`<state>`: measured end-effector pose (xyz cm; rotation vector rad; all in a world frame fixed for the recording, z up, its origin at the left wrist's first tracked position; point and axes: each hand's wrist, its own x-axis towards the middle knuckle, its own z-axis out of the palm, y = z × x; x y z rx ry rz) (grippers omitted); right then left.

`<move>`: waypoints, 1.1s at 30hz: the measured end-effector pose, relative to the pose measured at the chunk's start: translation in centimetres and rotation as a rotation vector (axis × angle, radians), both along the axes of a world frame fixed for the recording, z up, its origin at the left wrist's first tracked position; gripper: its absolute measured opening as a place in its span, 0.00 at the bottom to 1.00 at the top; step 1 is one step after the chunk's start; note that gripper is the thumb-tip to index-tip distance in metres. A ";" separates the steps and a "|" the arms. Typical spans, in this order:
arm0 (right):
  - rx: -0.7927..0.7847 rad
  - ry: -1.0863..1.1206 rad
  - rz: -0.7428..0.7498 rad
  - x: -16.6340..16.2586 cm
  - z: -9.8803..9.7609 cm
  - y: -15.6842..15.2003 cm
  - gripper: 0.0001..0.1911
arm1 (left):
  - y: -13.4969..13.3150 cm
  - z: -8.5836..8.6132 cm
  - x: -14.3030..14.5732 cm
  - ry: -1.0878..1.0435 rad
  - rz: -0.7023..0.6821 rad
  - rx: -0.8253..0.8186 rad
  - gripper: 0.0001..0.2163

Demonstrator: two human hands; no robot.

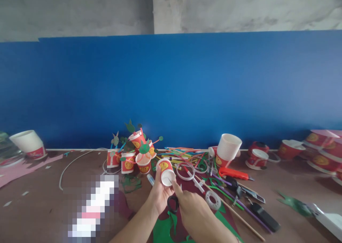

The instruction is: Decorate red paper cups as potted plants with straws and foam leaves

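My left hand (160, 195) grips a red-and-white paper cup (164, 168) with a yellow print, tilted so that one round white end faces me. At that end, my right hand (193, 207) has its index finger stretched out to the rim, the other fingers curled. A black loop of scissors (173, 204) shows beside those curled fingers; most of the scissors is hidden, and a thin dark line marks the cup's white end. Behind my left hand stand several decorated cups (143, 163) with straw arms and green paper cutouts.
A stack of paper cups (228, 148) stands behind a red-orange utility knife (233, 173). Loose straws and pens (184, 154), a tape roll (213, 200), a wooden stick (237, 214) and green paper (162, 230) clutter the table. A blue panel (171, 90) closes the back.
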<state>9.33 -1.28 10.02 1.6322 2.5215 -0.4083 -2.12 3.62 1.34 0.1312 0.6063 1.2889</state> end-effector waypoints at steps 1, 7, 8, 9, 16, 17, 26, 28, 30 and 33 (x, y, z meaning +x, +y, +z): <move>0.004 -0.002 0.002 0.0 -0.1 0.1 0.36 | 0.1 -0.3 0.0 0.002 0.001 0.011 0.19; 0.055 0.015 0.020 0.2 -1.3 0.3 0.36 | 0.3 -0.6 -0.1 0.008 0.004 0.032 0.20; 0.064 0.028 0.020 0.2 -1.4 0.4 0.36 | 0.3 -0.5 -0.1 0.009 0.005 0.032 0.20; 0.069 0.043 0.017 0.3 -1.5 0.4 0.35 | 0.3 -0.4 -0.1 0.010 0.008 0.033 0.20; 0.072 0.098 0.002 0.6 -0.8 0.3 0.32 | 0.0 0.8 0.0 -0.021 0.031 0.058 0.18; 0.078 0.100 0.011 0.7 -0.9 0.3 0.31 | 0.0 0.9 0.0 -0.029 0.036 0.059 0.18; 0.057 0.071 0.007 0.8 -0.6 0.3 0.34 | 0.2 0.3 -0.1 -0.019 0.022 0.092 0.19; 0.043 0.063 0.007 0.7 -0.2 0.2 0.34 | 0.2 0.2 -0.1 -0.017 0.023 0.090 0.19; 0.045 0.063 0.015 0.7 0.0 0.2 0.34 | 0.2 0.2 -0.1 -0.023 0.024 0.083 0.19; 0.048 0.057 0.020 0.6 -0.1 0.2 0.34 | 0.1 0.3 -0.1 -0.033 0.024 0.068 0.18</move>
